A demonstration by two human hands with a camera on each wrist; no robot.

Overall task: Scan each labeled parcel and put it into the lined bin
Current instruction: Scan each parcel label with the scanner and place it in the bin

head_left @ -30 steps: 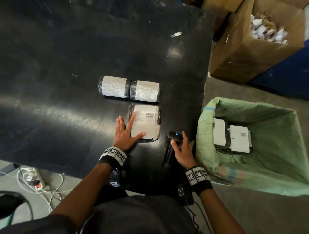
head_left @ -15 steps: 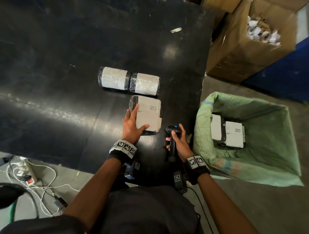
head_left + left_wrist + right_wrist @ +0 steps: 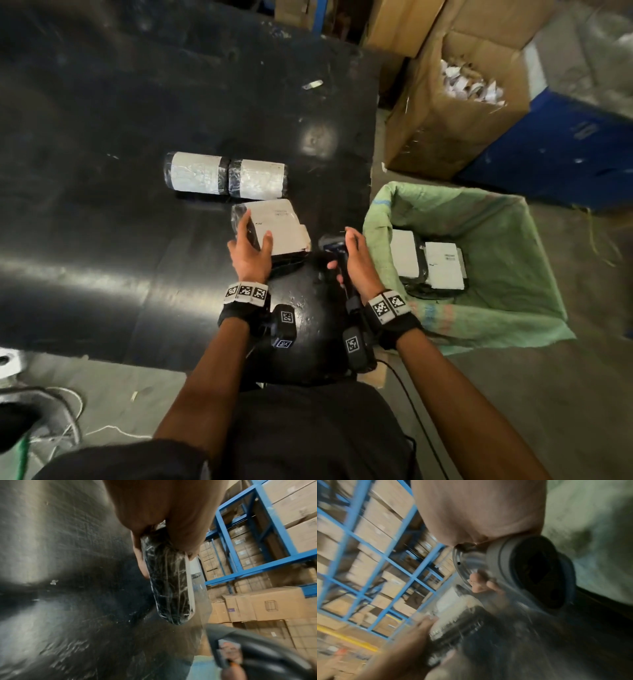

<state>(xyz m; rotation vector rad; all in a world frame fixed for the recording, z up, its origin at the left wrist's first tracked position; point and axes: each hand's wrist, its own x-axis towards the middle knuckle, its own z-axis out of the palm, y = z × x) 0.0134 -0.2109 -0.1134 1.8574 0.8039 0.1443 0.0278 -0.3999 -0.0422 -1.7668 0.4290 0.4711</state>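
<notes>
Your left hand (image 3: 249,255) grips the parcel (image 3: 279,230), thumb over its label, fingers beneath, tilted up off the surface (image 3: 102,240) left of the lined bin (image 3: 486,219). Your right hand (image 3: 356,262) wraps the scanner (image 3: 331,241) beside it. If the thumb covers the barcode, the scan probably fails. Two parcels (image 3: 226,174) wait beyond.

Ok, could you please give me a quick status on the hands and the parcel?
Left hand grips parcel, tilted up off table. Right hand holds scanner. Two parcels in bin; path clear.
</notes>
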